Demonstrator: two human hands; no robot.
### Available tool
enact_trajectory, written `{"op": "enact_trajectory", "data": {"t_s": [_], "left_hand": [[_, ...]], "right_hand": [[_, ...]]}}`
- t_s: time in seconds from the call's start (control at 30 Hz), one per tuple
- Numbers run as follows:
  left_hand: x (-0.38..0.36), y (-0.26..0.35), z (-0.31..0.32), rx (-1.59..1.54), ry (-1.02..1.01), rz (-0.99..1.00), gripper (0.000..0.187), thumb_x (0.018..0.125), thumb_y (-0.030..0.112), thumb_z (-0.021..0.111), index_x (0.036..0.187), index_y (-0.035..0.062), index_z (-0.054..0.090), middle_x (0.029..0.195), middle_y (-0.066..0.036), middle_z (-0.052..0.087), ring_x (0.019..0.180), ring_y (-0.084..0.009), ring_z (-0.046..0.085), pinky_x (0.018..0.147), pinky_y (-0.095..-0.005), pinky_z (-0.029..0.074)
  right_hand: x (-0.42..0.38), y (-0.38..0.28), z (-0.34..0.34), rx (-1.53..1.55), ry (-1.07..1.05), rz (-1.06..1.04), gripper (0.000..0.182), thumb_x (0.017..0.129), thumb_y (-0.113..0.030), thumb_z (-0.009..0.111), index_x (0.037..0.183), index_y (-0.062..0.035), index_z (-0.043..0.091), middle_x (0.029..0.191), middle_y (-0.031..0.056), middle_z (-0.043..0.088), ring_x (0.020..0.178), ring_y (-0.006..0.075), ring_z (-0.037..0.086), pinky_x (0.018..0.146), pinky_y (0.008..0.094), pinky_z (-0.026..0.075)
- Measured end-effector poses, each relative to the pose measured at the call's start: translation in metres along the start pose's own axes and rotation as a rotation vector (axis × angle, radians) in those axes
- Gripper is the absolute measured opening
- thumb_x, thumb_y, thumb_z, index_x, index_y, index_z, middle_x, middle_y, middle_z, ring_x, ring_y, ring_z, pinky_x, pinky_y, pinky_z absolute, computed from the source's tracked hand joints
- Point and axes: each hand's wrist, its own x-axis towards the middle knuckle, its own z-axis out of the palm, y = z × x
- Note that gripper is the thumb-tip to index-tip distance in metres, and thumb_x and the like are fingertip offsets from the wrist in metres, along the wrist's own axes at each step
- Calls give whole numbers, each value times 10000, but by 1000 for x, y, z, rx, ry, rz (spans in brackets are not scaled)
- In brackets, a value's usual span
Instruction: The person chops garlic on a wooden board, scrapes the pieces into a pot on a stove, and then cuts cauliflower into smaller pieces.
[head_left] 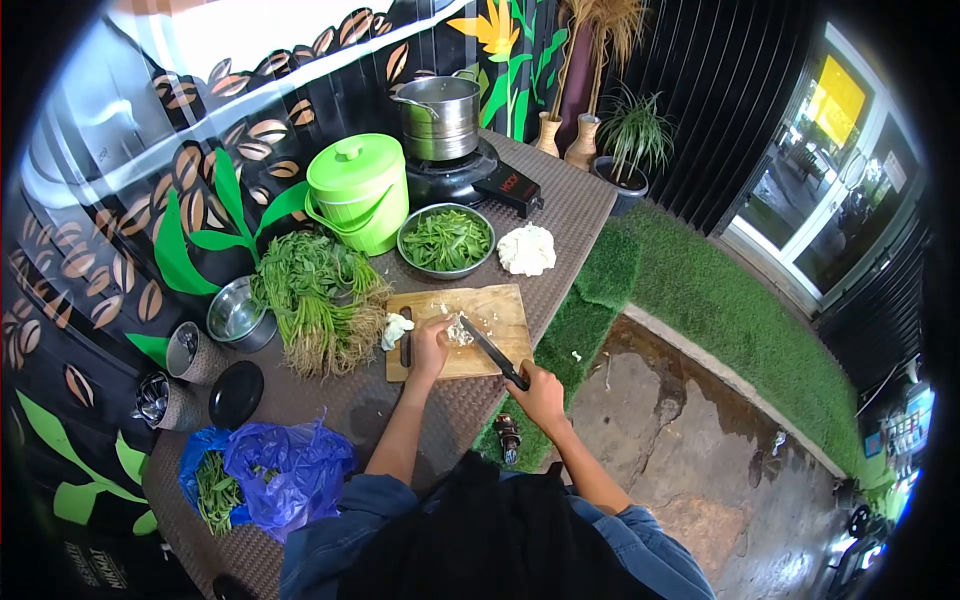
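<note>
My right hand (pixel 543 394) is wrapped round the black handle of a knife (pixel 490 350). The blade slants across a wooden cutting board (pixel 505 310), its tip by a small heap of pale chopped pieces (pixel 460 333). Close to that tip, on the other side, my left hand (pixel 431 346) rests over the board with its fingers drawn together at the heap; what they pinch is too small to make out. A whitish lump (pixel 396 331) lies at the board's left edge, near the dark handle slot.
Around the board are leafy greens with roots (pixel 325 300), a steel bowl of leaves (pixel 447 241), a white crumpled-looking mass (pixel 527 249) and a lidded green bucket (pixel 360 195). Behind, a pot (pixel 440 120) sits on a stove (pixel 425 178). A blue plastic bag (pixel 290 475) lies at near left.
</note>
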Motion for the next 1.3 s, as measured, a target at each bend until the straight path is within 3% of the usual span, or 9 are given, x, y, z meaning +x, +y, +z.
{"op": "enact_trajectory", "data": {"t_s": [0.03, 0.27, 0.33, 0.5, 0.6, 0.77, 1.07, 1.1, 1.3], "left_hand": [[-1, 0, -3, 10, -54, -25, 334, 715, -78, 600, 986, 75, 723, 1083, -118, 650, 1029, -309, 582, 866, -364, 473], [4, 0, -39, 249, 72, -169, 314, 714, -21, 667, 1008, 85, 698, 1063, -103, 602, 1071, -309, 516, 924, -377, 432], [-5, -11, -49, 465, 14, -365, 410, 762, 59, 682, 1167, 80, 625, 1220, -124, 535, 1191, -303, 442, 990, -417, 369], [-8, -37, -65, 210, -66, -336, 419, 776, 86, 687, 1187, 63, 608, 1223, -162, 542, 1116, -343, 510, 925, -414, 433], [-2, -31, -62, 112, 131, -411, 297, 854, 169, 646, 1130, 59, 646, 1016, -171, 643, 986, -357, 582, 846, -409, 470], [30, -6, -68, 42, 254, -505, 312, 849, 200, 671, 1127, 61, 653, 965, -149, 665, 892, -324, 626, 794, -399, 489], [127, -40, -3, 36, 211, -122, 373, 740, 33, 728, 1106, 24, 653, 1059, -163, 655, 956, -330, 595, 886, -395, 453], [132, -40, 1, 36, 211, -74, 389, 730, 36, 738, 1108, 21, 652, 1071, -165, 651, 964, -332, 589, 902, -401, 443], [115, -42, 6, 55, -28, -61, 318, 735, 128, 761, 1026, 21, 694, 1152, -160, 625, 1053, -327, 528, 938, -399, 423]], "right_hand": [[3, 0, 3, 13, 9, -11, 281, 729, -247, 711, 788, -23, 552, 725, 173, 623, 700, 359, 632, 613, 438, 486], [15, -5, 10, 23, 44, 12, 276, 759, -252, 695, 791, -17, 554, 674, 190, 612, 657, 376, 626, 591, 452, 487], [18, 7, 22, 88, 63, 64, 288, 780, -264, 684, 797, -9, 552, 662, 209, 609, 640, 388, 622, 590, 466, 488], [23, 10, 28, 47, 80, 77, 311, 799, -260, 683, 791, 26, 562, 623, 212, 578, 586, 367, 601, 560, 431, 462], [26, 8, 37, 141, 120, 28, 319, 804, -261, 679, 771, 31, 555, 618, 214, 569, 575, 357, 597, 550, 422, 452], [29, -5, 46, 229, 130, 90, 327, 827, -256, 668, 766, 44, 554, 629, 214, 565, 575, 351, 586, 566, 404, 448], [22, -9, 46, 267, 181, 108, 296, 815, -221, 681, 759, 38, 548, 630, 219, 577, 591, 384, 597, 564, 423, 458], [20, -3, 49, 247, 183, 105, 316, 828, -230, 678, 764, 50, 547, 620, 191, 571, 544, 304, 600, 561, 388, 459], [17, 33, 59, 285, 152, 107, 297, 842, -219, 675, 761, 29, 533, 556, 107, 553, 409, 167, 574, 419, 323, 440]]}}
